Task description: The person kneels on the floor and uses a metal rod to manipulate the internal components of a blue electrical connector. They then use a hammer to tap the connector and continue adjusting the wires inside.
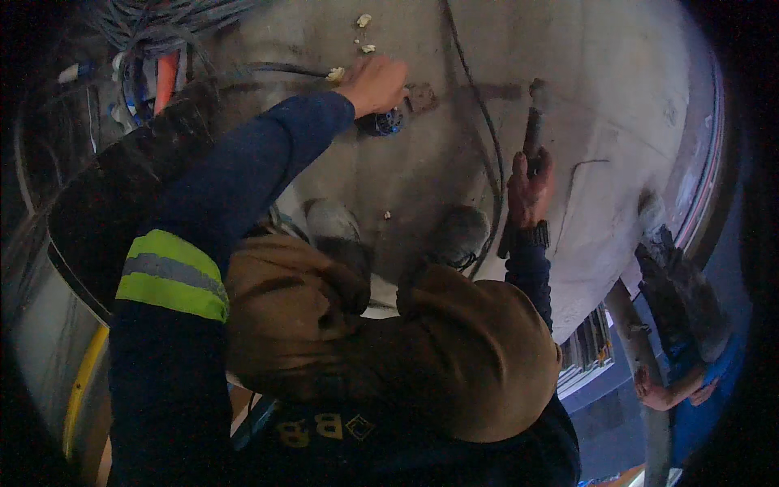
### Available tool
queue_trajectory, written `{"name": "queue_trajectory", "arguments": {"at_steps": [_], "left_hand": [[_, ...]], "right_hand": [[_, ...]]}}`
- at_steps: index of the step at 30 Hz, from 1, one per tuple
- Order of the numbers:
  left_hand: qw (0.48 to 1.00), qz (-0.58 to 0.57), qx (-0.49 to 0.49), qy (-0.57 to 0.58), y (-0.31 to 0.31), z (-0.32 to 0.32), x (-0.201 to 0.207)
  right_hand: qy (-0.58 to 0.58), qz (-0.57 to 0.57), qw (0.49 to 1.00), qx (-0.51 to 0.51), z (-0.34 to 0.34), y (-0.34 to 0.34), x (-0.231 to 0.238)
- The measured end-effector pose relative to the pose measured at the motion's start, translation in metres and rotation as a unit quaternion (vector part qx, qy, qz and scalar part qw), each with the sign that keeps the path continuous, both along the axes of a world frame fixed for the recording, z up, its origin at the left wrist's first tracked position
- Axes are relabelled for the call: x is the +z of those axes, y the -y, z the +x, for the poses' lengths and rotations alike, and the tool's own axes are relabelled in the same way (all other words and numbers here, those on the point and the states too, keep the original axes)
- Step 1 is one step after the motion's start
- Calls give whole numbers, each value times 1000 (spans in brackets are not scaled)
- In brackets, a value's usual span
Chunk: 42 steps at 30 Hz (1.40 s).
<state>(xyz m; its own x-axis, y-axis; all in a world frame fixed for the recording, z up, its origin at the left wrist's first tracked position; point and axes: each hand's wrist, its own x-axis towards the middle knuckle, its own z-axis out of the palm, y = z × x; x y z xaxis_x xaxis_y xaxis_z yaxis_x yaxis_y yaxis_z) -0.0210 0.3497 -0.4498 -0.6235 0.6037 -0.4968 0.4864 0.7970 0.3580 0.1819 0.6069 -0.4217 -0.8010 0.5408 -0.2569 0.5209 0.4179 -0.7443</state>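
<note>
My left hand is closed low over the grey floor, its fingers curled. Just below it shows a dark, round-ended thing with a bluish face; what the fingers grip is hidden. Against the hand's right side lies a small, flat brown square piece. A dark cable runs in from the left to a pale crumpled bit beside the wrist. My right hand is wrapped round a dark, rod-like tool that points away from me, its kind unclear.
Another dark cable crosses the floor between my hands. Pale crumbs lie beyond my left hand. A cable heap and an orange-red piece are at far left. At right, another person's hand is near a grey post.
</note>
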Motion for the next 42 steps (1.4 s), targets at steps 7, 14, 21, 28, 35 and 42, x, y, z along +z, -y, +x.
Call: {"name": "queue_trajectory", "arguments": {"at_steps": [7,14,21,28,35,42], "left_hand": [[996,53,57,39,13,4,-17],[996,45,37,74,2,-10,-6],[998,27,1,59,1,-8,-26],[997,19,19,71,-2,-12,-7],[999,15,39,30,-3,-6,-2],[998,36,41,20,3,-3,-16]], "right_hand": [[108,-16,988,113,-10,47,43],[152,-30,964,217,-14,62,32],[122,40,958,257,-6,63,19],[121,28,956,267,-18,69,26],[44,96,953,283,-7,72,5],[123,66,953,268,-19,77,17]]}}
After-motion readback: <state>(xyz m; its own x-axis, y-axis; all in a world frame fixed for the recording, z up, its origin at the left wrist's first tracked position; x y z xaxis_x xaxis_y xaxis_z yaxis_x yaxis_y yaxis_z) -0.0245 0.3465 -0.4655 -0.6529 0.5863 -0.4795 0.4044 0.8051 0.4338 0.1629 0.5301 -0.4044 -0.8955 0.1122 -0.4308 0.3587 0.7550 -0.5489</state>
